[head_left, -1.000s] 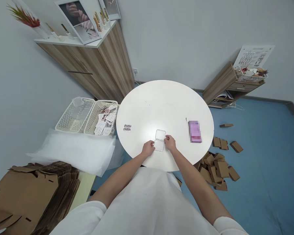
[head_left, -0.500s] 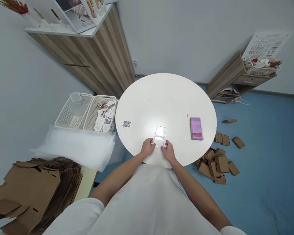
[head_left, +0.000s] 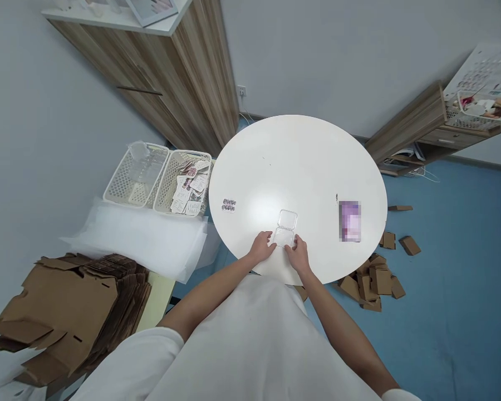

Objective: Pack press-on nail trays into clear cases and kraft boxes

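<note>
- A stack of flattened cardboard boxes is lying at far left.
- Two perforated white plastic baskets are standing side by side; the right one is holding printed cards.
- A small sheet of dark ovals in two rows is lying on the round white table.
- The left hand is curling, thumb near the case's near-left corner; whether it is gripping, I cannot tell.
- The hinged clear plastic case is lying open between the hands, by the table's near edge.
- The right hand is grasping the case's near-right corner, thumb in front.
- A pixelated purple rectangular item is lying farther right.
- Small brown cardboard boxes are heaping on the blue floor.
</note>
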A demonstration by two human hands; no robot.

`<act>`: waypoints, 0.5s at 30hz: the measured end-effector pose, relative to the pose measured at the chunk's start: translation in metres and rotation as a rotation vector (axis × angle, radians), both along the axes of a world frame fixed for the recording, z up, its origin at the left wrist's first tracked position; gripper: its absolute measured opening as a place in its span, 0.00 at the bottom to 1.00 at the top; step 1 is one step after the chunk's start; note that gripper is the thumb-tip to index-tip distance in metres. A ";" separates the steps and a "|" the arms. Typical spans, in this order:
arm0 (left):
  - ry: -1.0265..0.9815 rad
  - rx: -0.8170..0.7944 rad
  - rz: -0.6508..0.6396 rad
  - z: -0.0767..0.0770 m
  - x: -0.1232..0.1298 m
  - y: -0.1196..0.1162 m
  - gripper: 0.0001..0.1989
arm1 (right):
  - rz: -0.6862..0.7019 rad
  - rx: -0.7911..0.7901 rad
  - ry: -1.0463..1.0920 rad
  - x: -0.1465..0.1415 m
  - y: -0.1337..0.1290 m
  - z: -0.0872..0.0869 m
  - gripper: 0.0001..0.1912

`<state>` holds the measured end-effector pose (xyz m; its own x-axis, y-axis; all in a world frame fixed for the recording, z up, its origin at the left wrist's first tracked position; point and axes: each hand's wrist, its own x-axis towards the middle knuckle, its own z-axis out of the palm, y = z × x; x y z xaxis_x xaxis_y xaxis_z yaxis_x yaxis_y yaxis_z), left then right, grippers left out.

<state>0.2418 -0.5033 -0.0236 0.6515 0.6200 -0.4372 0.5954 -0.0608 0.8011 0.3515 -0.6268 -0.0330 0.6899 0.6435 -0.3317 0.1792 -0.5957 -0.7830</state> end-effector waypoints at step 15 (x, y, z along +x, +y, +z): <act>0.174 0.446 -0.148 0.028 -0.072 0.166 0.22 | 0.235 -0.027 -0.072 -0.042 0.134 0.029 0.27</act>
<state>0.1697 -0.3370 0.0049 0.6879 0.6775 -0.2605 0.6767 -0.4688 0.5678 0.3091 -0.4928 -0.0044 0.5449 0.7806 -0.3063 0.3698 -0.5515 -0.7477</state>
